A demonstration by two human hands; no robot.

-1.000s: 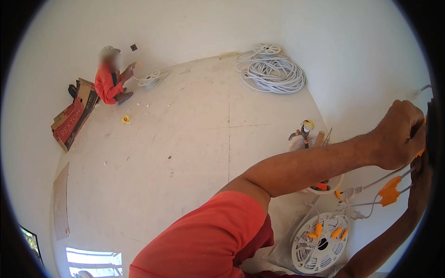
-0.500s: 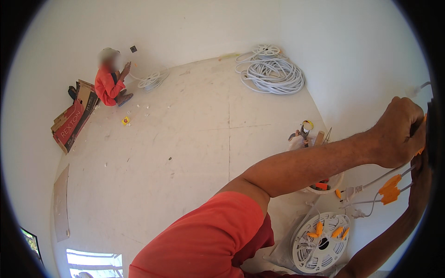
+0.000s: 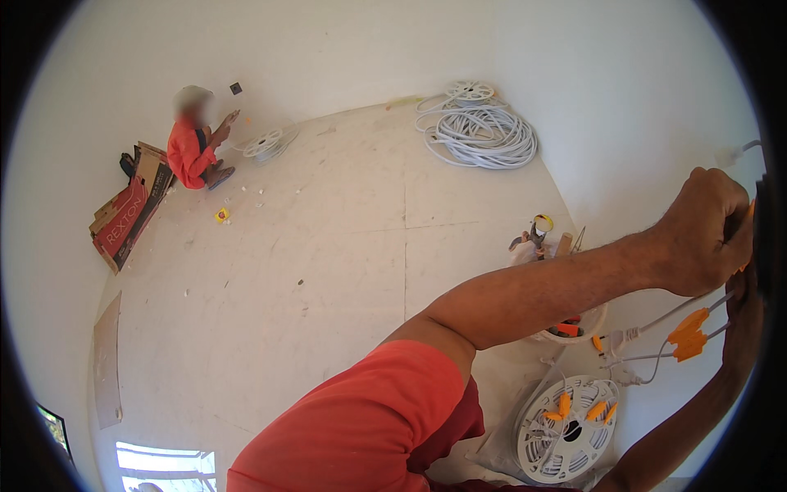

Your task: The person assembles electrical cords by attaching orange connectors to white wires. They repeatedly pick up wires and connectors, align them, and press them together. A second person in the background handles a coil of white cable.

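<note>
nothing moved, left hand (image 3: 709,234) on wall, cable coil (image 3: 479,131) behind, white reel (image 3: 566,426) below

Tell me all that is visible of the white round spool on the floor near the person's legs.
The white spool lies flat on the pale floor at the lower right, below the person's raised left hand. It looks like plastic: a round flange with spoke-like openings and a dark hole at its centre. Several orange clips sit on its top face. A thin white cable runs just above it. Its lower edge rests on something pale, perhaps a bag.
</note>
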